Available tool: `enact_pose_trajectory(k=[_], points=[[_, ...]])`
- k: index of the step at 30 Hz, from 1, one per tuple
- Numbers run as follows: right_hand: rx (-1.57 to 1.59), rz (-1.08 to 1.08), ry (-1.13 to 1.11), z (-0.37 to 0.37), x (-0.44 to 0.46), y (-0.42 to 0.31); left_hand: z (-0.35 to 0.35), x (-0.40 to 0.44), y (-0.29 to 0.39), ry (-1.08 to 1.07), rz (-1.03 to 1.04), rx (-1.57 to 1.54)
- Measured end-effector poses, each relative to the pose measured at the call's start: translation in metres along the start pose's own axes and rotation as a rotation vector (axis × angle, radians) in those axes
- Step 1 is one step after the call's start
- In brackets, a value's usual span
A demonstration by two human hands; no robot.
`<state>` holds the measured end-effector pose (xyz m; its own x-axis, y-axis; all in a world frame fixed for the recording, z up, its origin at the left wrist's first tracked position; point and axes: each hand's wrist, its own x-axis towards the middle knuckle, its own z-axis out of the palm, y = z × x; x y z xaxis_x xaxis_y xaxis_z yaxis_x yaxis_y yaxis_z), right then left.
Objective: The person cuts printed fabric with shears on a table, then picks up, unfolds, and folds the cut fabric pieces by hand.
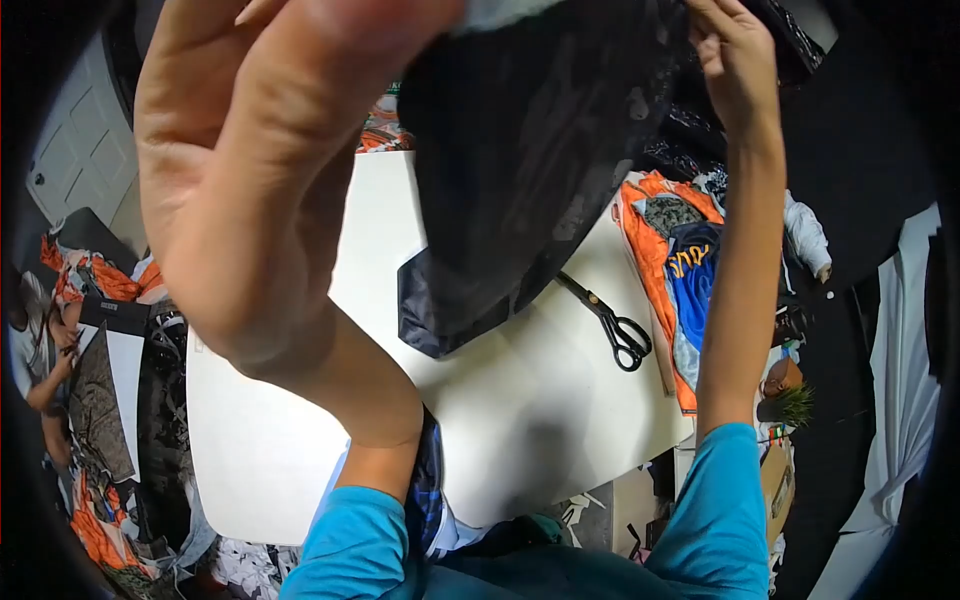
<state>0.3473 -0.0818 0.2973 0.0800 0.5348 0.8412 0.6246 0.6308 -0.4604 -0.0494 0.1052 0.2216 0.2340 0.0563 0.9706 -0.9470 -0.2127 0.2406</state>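
A thin, dark black sheet of material [530, 150], perhaps cloth or plastic, hangs raised before me with a few pale marks on it. Its lower folded end [450, 310] is close over the white table. Very near the camera, my left hand [260, 150] is closed at the sheet's upper left, its fingertips partly cut off by the frame's top. At the upper right, my right hand [738, 60] pinches the sheet's other edge. Black-handled scissors [612, 325] lie on the table, their blades partly hidden behind the sheet.
The white table [270, 430] spans the middle. Orange and blue printed garments [690, 270] are heaped along its right edge. Another person [45, 350] stands at far left near dark and patterned cloth [105, 400]. White scraps [250, 570] lie below; a white door [85, 150] is behind.
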Motion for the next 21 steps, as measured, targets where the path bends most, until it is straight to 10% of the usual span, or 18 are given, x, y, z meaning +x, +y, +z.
enact_pose_trajectory(k=[2, 21], points=[[-0.168, 0.422, 0.587, 0.112, 0.04, -0.016, 0.025, -0.008, 0.006, -0.029, 0.036, 0.029], [-0.043, 0.839, 0.754, 0.173, -0.092, -0.165, 0.155, 0.02, -0.078, -0.093, 0.265, 0.299]])
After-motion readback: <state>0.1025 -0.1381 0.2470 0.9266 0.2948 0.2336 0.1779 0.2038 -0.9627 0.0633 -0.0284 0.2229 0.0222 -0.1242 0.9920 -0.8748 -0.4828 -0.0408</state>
